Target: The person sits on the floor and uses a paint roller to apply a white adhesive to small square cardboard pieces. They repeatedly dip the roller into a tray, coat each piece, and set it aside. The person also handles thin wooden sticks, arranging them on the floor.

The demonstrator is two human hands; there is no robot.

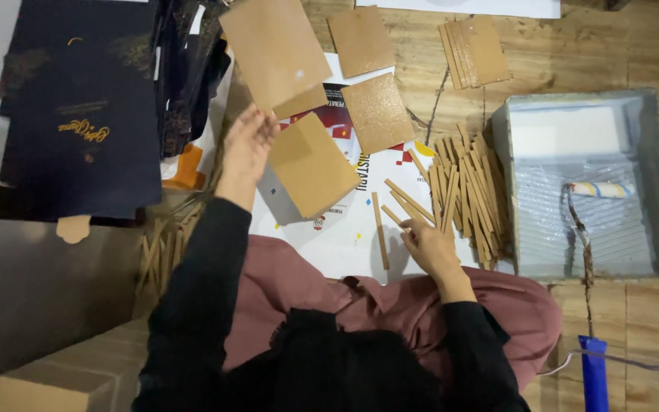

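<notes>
Grey paint tray w/ roller (blue handle), dark printed sheets.

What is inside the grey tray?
Inside the grey tray lies a small paint roller, its long handle sticking out over the front edge. The tray's bottom looks pale and shiny. Whether it holds glue or paint cannot be told.
</notes>
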